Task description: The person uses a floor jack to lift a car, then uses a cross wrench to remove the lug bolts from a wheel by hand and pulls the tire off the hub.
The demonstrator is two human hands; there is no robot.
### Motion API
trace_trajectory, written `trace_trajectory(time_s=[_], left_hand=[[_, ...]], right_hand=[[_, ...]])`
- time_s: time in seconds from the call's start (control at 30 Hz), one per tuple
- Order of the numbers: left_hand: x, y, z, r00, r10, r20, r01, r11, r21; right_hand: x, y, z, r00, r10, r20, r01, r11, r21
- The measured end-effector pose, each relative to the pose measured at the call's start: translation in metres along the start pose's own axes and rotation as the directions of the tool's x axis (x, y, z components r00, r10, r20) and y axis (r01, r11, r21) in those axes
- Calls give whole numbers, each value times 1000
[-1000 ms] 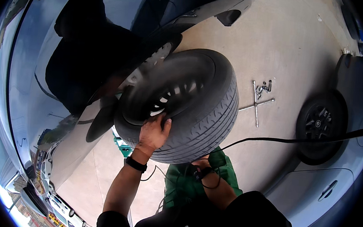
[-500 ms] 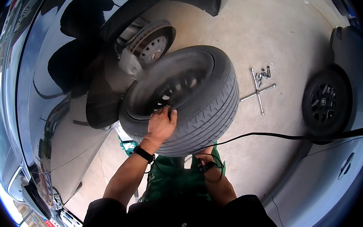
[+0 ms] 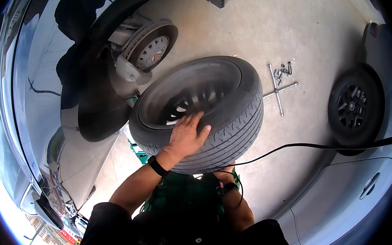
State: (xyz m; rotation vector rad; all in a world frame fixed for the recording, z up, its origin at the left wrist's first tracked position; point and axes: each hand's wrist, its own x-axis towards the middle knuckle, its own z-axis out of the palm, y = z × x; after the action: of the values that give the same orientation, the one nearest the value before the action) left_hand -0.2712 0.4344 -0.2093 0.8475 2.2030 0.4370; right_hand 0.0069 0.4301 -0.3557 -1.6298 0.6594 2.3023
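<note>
A car wheel [image 3: 248, 110], a black tyre on a rim with several spokes, leans tilted in front of me, its hollow side facing up and left. My left hand [image 3: 188, 135] lies on the tyre's near sidewall, fingers stretched toward the rim opening and thumb apart. Under the tyre's near edge is my right hand [image 3: 224, 173], its fingers hidden by the tyre. Beyond the wheel, to the left, a bare hub with a brake disc [image 3: 153, 53] shows in the car's wheel arch.
A cross-shaped lug wrench [image 3: 277, 90] lies on the floor beside several loose wheel bolts [image 3: 280, 74]. A second car with a mounted wheel [image 3: 351, 107] stands at the right. A black cable [image 3: 291, 144] runs from the right toward my right wrist. A green object [image 3: 141, 155] sits left of the tyre.
My left hand has slid right along the sidewall, its fingers now straighter. The wheel sits slightly further right and lower in view, and the view itself has shifted.
</note>
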Motion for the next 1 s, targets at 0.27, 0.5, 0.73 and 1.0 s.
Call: trace_trajectory(time_s=[0.27, 0.5, 0.73, 1.0], left_hand=[[-10, -58, -63, 992, 82, -93, -61, 976, 211], [104, 24, -66, 972, -47, -229, 101, 968, 229], [206, 108, -87, 990, 107, -95, -101, 992, 69], [235, 69, -99, 987, 107, -121, -90, 986, 142]], right_hand=[[5, -69, 117, 995, -42, 85, 45, 998, -32], [-42, -87, 203, 878, -360, 315, 473, 753, -458], [-30, -99, 267, 646, -655, 392, 711, 330, -620], [-7, -287, 395, 708, -641, 297, 586, 300, -752]])
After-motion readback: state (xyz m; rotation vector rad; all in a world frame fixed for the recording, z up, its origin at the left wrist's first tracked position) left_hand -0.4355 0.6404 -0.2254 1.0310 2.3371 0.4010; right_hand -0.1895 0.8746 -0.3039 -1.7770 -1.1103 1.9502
